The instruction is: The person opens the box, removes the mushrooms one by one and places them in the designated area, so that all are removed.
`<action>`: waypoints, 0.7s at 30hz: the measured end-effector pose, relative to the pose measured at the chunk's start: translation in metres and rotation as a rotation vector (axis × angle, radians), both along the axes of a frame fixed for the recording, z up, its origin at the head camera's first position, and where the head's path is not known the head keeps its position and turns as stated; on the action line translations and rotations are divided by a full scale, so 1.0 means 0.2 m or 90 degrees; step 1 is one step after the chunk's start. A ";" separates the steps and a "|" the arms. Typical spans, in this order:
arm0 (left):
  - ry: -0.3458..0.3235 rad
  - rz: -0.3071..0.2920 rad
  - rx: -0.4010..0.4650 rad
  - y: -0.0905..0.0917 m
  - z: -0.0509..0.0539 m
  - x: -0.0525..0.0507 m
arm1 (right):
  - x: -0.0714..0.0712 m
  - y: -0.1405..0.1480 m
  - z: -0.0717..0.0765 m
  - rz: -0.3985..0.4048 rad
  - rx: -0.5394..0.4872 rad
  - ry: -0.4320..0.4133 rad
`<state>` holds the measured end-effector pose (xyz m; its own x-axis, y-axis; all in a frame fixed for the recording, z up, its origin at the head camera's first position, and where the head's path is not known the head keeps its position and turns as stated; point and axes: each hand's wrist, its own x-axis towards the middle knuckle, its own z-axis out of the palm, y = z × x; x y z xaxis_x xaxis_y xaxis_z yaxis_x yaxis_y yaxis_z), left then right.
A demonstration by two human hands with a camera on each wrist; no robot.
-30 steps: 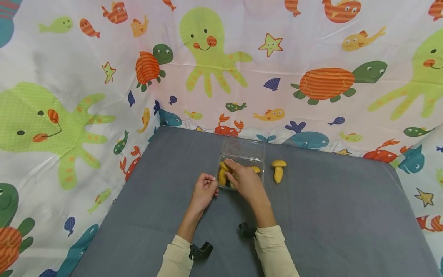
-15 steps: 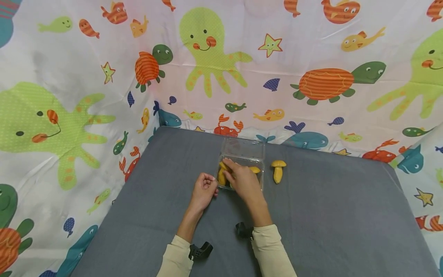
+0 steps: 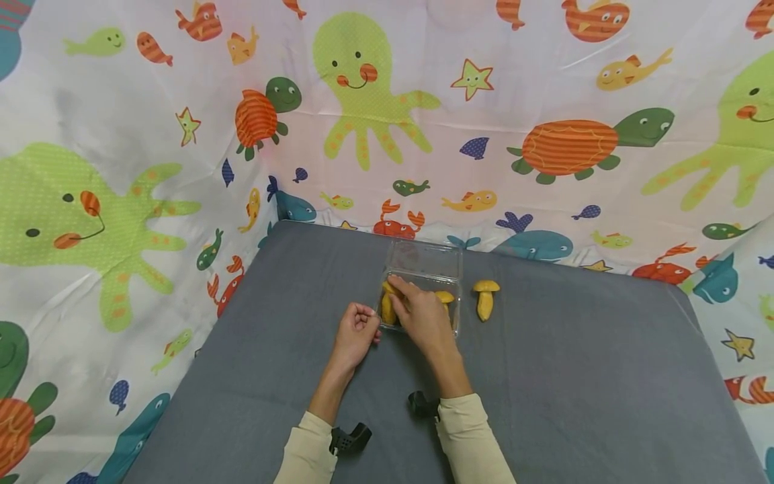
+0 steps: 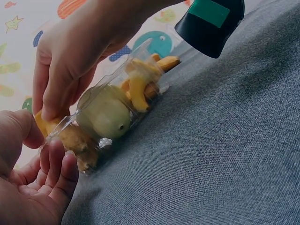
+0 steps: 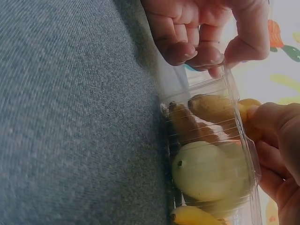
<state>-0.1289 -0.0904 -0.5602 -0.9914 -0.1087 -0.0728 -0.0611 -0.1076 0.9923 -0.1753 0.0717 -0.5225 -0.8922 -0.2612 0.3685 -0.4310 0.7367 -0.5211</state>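
Observation:
On the grey cloth stands a clear plastic box (image 3: pixel 457 321), its clear lid (image 3: pixel 425 259) folded back on the far side. My left hand (image 3: pixel 355 333) pinches the box's near left corner between thumb and fingers. Reaching into the box, my right hand (image 3: pixel 425 318) has thumb and fingers on a yellow mushroom (image 5: pixel 247 115) at the left end, its brownish stem seen through the wall. Beside it lie a pale green round thing (image 5: pixel 199 171) and a curved yellow piece (image 4: pixel 138 91). Another yellow mushroom (image 3: pixel 445 296) shows past the right hand, which hides part of the contents.
One yellow mushroom (image 3: pixel 486 300) lies on the cloth just right of the box. Grey cloth (image 3: pixel 580 376) covers the table. A sea-animal printed curtain (image 3: pixel 399 101) rises at the back and sides. Both wrists carry black camera mounts (image 3: pixel 351 438).
My right hand and forearm have shifted slightly to the left within the box, uncovering more of the mushroom on the right. The left hand has stayed at the corner.

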 end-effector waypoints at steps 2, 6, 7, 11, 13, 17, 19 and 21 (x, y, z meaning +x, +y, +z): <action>0.001 0.000 -0.002 0.00 0.01 0.00 | 0.00 0.00 0.00 0.003 -0.020 0.006; 0.002 0.003 -0.007 0.00 0.01 0.01 | 0.00 0.01 0.01 0.016 -0.048 0.020; 0.003 0.005 -0.008 0.01 0.01 0.01 | 0.00 0.02 0.01 0.019 -0.052 0.023; 0.004 0.008 -0.006 0.01 0.01 0.01 | 0.00 0.04 0.01 0.023 -0.060 0.033; 0.004 0.008 -0.008 0.01 0.01 0.01 | 0.00 0.05 0.01 0.023 -0.068 0.037; 0.004 0.008 -0.015 0.01 0.01 0.01 | 0.00 0.07 0.02 0.016 -0.070 0.049; 0.004 0.010 -0.014 0.01 0.01 0.01 | 0.00 0.07 0.02 0.011 -0.071 0.049; 0.003 0.013 -0.011 0.01 0.01 0.01 | 0.00 0.08 0.02 0.006 -0.073 0.047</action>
